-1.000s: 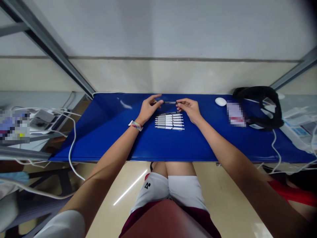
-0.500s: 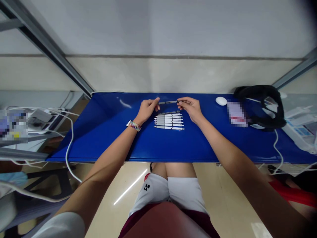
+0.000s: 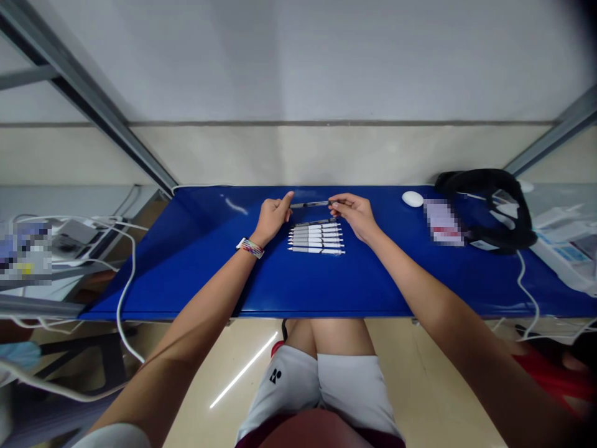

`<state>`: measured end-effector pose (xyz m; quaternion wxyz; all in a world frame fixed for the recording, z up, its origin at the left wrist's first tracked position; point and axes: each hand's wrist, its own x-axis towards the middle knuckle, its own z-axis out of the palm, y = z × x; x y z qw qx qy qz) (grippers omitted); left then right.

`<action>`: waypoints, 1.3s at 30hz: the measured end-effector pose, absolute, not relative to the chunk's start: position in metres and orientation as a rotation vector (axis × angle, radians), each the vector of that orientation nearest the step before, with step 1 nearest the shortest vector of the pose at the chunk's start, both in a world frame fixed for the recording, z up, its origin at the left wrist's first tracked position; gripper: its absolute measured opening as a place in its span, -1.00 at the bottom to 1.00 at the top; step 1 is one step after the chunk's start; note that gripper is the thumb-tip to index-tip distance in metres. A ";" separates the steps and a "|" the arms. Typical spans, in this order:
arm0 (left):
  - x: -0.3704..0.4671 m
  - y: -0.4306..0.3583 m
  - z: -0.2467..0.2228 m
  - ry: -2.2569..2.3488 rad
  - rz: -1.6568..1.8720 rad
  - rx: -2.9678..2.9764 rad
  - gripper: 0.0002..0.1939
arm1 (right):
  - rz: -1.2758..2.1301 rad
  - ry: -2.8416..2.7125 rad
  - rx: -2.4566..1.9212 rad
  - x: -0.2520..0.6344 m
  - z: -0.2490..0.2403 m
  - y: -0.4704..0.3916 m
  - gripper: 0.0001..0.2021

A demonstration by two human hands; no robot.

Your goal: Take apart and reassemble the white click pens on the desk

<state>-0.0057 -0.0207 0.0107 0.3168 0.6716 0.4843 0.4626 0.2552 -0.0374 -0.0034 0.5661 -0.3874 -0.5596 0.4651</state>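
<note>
A slim pen point(image 3: 311, 204) with a grey and clear barrel lies level between my two hands, just above the table. My left hand point(image 3: 274, 218) grips its left end between thumb and fingers. At the other end, my right hand point(image 3: 353, 214) pinches the dark tip of the pen. Below it, several white and grey pens point(image 3: 317, 238) lie side by side in a row, points to the left. The topmost pen point(image 3: 314, 222) of that row looks darker than the others and lies slightly slanted.
The blue tabletop point(image 3: 373, 286) meets a wall at the back. To the right lie a white mouse point(image 3: 413, 199), a blurred pinkish packet point(image 3: 443, 221) and a black headband-like device point(image 3: 522, 230). White cables point(image 3: 128, 286) hang over the left edge.
The whole scene sits slightly lower in view as the camera has tilted. Both hands still hold the pen, and its grip looks much the same.
</note>
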 end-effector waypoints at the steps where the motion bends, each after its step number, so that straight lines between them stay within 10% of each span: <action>1: -0.005 -0.021 0.011 1.277 1.216 1.758 -0.15 | 1.083 -1.318 -0.911 0.255 -0.004 -0.038 -0.65; 13: -0.011 -0.012 0.005 1.331 1.211 1.585 -0.15 | 0.833 -1.349 -0.842 0.254 0.003 -0.044 -0.88; 28: -0.011 -0.009 0.000 1.326 1.283 1.625 -0.19 | 1.147 -1.239 -0.875 0.249 0.005 -0.048 -0.70; 39: -0.013 -0.007 0.001 1.167 1.456 1.548 -0.63 | 1.216 -1.024 -0.895 0.259 0.005 -0.041 -0.82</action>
